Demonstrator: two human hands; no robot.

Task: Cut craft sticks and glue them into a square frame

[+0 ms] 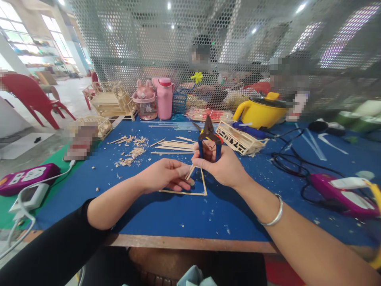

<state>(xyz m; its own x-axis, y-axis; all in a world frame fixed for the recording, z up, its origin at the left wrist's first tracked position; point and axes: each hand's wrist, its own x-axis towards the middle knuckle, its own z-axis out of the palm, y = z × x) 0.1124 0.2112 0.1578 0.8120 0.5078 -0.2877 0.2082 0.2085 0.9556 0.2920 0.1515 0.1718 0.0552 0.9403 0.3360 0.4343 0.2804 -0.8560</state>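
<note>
My right hand [222, 167] is closed around blue-handled cutting pliers [209, 137], jaws pointing up and away from me. My left hand [166, 174] pinches a thin wooden stick [189, 172] whose upper end meets the right hand. Both hands hover over a square frame of wooden sticks [204, 183] lying flat on the blue table cover [178, 214]. A silver bangle [275, 216] sits on my right wrist.
Loose sticks [175, 146] and wood chips [131, 153] lie behind the hands. A small stick basket [238, 139], yellow pot [260, 111], pink bottles [163, 97], stick models [111, 99], black cables [291, 163] and power strips [26, 176] surround them. People sit behind a mesh screen.
</note>
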